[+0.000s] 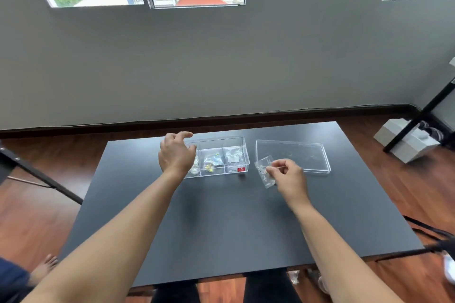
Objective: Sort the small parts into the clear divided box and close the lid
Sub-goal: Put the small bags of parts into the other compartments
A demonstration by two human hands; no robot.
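Sorting nearly done: one bag in hand, lid still off.

The clear divided box [216, 157] sits toward twelve o'clock on the black table [221, 216], its three compartments already holding small parts: something pale and round at the nine o'clock end, coloured bits in the middle, clear bags at the three o'clock end. The left hand [176, 152] hovers over the nine o'clock compartment with fingers spread and loose, grasping nothing. The right hand [288, 174] pinches a small clear bag of parts [264, 172] just off the box's three o'clock end. The lid [293, 155] lies flat beyond that hand, apart from the box. Judging by this, the bag must go in, then the lid on.
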